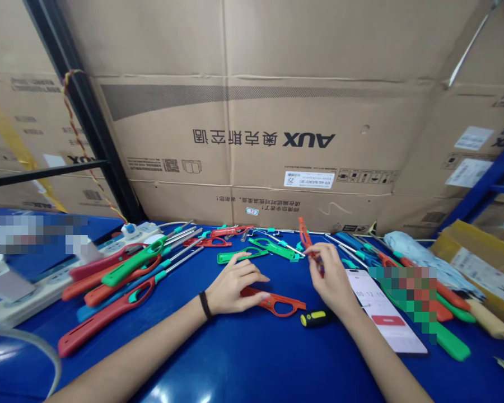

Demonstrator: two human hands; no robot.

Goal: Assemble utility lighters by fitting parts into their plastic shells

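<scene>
The head view shows two orange-red lighter-handle shells at the person's hands, near the middle of the blue desk point(235, 358). One, the raised shell point(304, 232), stands nearly upright in the right hand point(330, 274), whose fingers are drawn narrow around its lower end. The other, the lying shell point(269, 305), rests beneath the left hand point(237, 284); those fingers are loosely curved and apart, the thumb crossing the shell, and whether they press on it cannot be told.

Both shells look like thin moulded plastic, so they should be light and stiff, a little slippery where smooth. The long body seems the surest hold; the slim loop would likely flex or crack first if squeezed.

The lying shell has a straight body at its left end and an oval opening toward its right end; the raised one is slender, its lower part hidden by fingers. Just right of the lying shell is a stubby yellow-and-black screwdriver point(315, 318), then a phone point(388, 316) nearer the desk's right side. Green handle shells point(282, 249) lie toward the far edge, before a carton point(252, 123), and long-nosed lighters point(109, 316) cluster toward the left edge.
</scene>
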